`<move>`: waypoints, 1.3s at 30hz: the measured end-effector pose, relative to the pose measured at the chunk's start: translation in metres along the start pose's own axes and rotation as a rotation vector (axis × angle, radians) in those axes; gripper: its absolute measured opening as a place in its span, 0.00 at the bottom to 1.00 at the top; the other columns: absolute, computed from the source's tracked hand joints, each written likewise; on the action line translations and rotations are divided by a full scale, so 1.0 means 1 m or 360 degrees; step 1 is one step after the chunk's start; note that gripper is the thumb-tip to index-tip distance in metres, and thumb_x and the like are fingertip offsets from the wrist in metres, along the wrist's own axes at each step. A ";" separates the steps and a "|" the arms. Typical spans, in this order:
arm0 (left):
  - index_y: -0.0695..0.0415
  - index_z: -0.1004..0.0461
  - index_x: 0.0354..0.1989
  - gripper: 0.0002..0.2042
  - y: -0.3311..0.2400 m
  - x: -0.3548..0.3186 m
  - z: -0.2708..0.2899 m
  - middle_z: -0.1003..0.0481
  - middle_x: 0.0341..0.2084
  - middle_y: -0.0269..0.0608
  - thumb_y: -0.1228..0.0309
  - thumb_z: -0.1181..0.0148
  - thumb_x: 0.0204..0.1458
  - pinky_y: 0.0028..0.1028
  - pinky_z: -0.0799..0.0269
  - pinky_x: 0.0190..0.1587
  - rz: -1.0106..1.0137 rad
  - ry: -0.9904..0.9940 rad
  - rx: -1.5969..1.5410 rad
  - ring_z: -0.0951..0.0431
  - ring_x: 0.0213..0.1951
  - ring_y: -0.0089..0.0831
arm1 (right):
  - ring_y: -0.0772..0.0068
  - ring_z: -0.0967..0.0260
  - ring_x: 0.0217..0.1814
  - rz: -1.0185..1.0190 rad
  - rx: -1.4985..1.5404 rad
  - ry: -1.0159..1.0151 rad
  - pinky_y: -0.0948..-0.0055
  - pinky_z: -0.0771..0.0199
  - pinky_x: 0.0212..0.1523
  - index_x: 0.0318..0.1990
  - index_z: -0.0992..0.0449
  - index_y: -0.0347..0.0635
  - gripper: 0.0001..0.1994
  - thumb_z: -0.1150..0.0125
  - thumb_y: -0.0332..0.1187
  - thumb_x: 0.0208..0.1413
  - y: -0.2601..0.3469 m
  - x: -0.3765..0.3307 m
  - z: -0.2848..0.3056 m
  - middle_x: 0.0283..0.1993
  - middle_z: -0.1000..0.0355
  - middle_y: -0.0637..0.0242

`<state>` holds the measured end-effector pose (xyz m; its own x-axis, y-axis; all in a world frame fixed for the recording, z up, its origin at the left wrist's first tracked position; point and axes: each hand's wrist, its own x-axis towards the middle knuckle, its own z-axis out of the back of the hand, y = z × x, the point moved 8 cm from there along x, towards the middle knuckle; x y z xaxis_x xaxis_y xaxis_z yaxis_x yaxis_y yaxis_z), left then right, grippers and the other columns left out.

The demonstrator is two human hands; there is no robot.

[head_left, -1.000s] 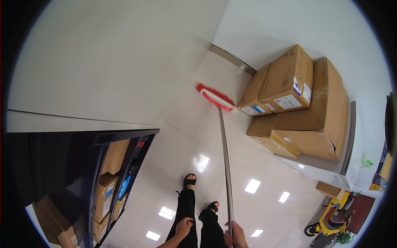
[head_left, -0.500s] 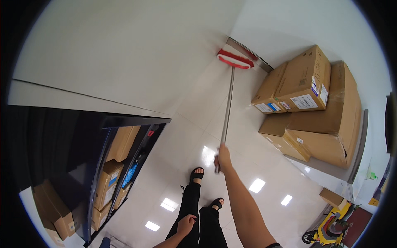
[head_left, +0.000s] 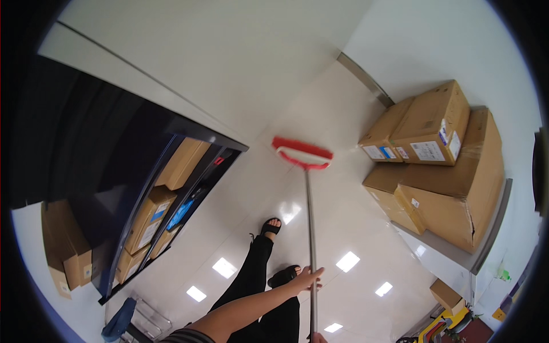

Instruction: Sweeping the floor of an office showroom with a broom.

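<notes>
A broom with a red and white head (head_left: 303, 152) and a long metal handle (head_left: 310, 223) stretches from the floor ahead of me down to the lower edge. My left hand (head_left: 309, 278) crosses in front of my legs and grips the handle at its lower middle. Just inside the bottom edge, my right hand (head_left: 318, 338) is closed on the handle further down, most of it cut off by the frame. The red bristles rest on the pale tiles, between the shelf unit and the stacked cartons.
Cardboard boxes (head_left: 432, 128) are stacked against the right wall. A dark shelf unit (head_left: 154, 123) with more boxes stands at left, below a pale panel (head_left: 229, 51). A yellow wheeled thing (head_left: 452, 320) is at lower right. My sandalled feet (head_left: 271, 226) stand on the glossy floor (head_left: 366, 228).
The broom head has come back from the far wall strip towards me and to the left. My left hand has left my leg and taken the handle; my right hand has moved down with it.
</notes>
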<state>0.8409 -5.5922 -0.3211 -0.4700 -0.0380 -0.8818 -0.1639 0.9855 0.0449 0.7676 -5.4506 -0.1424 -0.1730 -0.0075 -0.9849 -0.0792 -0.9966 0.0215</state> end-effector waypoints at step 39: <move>0.56 0.43 0.15 0.09 0.188 -0.048 0.113 0.44 0.10 0.33 0.78 0.56 0.44 0.32 0.33 0.47 -0.0787 -0.0705 -0.1437 0.41 0.14 0.22 | 0.87 0.49 0.10 -0.0661 0.0427 0.1782 0.87 0.49 0.07 0.29 0.44 0.47 0.07 0.53 0.25 0.49 -0.034 0.000 -0.010 0.15 0.46 0.74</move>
<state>0.9306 -5.3868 -0.3231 0.1419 -0.1525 -0.9781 -0.9006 0.3901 -0.1915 0.7798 -5.4175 -0.1445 0.8433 0.1089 -0.5262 -0.1499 -0.8926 -0.4251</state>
